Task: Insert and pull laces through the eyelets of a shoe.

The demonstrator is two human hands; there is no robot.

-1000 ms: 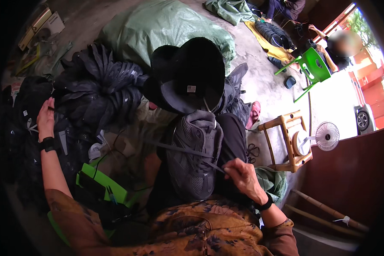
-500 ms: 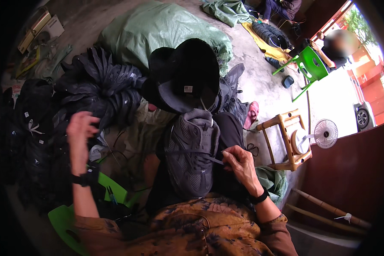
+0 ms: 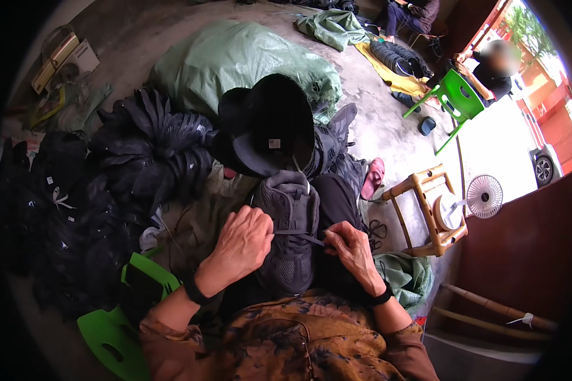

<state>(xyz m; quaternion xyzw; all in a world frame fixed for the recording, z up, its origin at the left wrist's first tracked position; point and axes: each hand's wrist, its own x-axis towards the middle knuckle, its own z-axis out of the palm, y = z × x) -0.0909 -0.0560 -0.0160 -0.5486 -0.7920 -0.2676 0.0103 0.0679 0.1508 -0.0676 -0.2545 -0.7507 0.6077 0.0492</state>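
Observation:
A dark grey mesh sneaker [image 3: 287,270] rests on my lap, its toe toward me and its opening facing away. My left hand [image 3: 241,242] is closed at the left side of the laces, pinching the grey shoelace [image 3: 309,238]. Just right of the shoe, my right hand [image 3: 353,253] pinches the other stretch of that lace, which runs taut across the tongue. The tips of my left fingers are partly hidden. Beyond the shoe stands a black hat-like piece [image 3: 267,120] with a small white label inside.
Heaps of black shoe uppers [image 3: 152,146] lie to the left. A green sack [image 3: 235,60] is behind; a bamboo stool [image 3: 419,213] with a small fan [image 3: 484,197] stands at right. A pink slipper [image 3: 374,178] and green chair [image 3: 457,95] are further off, near other people.
My left hand has come from the raised spot at left, over the shoe uppers, to the sneaker and closed on its lace. My right hand stays by the shoe, pinching the lace.

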